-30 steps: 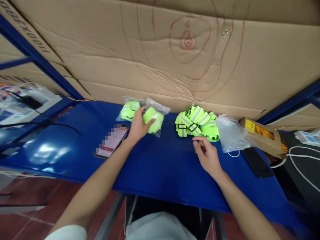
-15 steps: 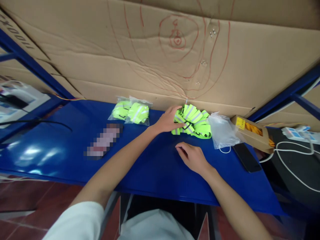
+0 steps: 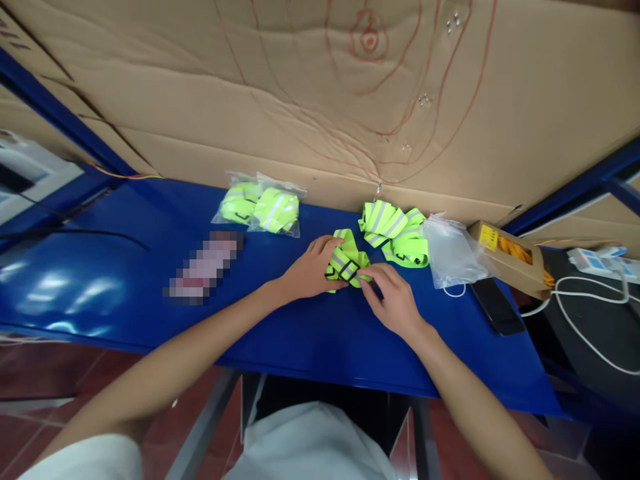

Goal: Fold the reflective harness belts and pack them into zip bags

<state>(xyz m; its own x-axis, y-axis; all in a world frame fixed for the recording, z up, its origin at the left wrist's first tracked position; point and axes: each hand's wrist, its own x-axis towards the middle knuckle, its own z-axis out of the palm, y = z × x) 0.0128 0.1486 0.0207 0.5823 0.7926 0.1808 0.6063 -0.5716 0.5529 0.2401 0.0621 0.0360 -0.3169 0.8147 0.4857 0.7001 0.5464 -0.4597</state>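
My left hand point(image 3: 311, 268) is closed around the left side of a folded neon-yellow reflective strap point(image 3: 353, 248) with a grey stripe and a black buckle. The bundle is low over the blue table point(image 3: 280, 343). At its right edge, my right hand point(image 3: 393, 298) has its thumb and fingertips pinched on the strap near the buckle. Behind my hands lies a pile of similar folded reflective straps point(image 3: 393, 225). Two clear zip bags point(image 3: 277, 211) with folded straps inside rest at the back, left of my hands.
Right of the pile are clear plastic bags point(image 3: 453, 252), an open cardboard box point(image 3: 533, 267) with orange contents and a black phone point(image 3: 495, 307). A pixelated item point(image 3: 203, 268) lies on the left. A cardboard panel point(image 3: 200, 133) stands along the table's back.
My left hand has drawn one folded strap off the pile, toward me. My right hand has come up to meet it. The view has tilted slightly.
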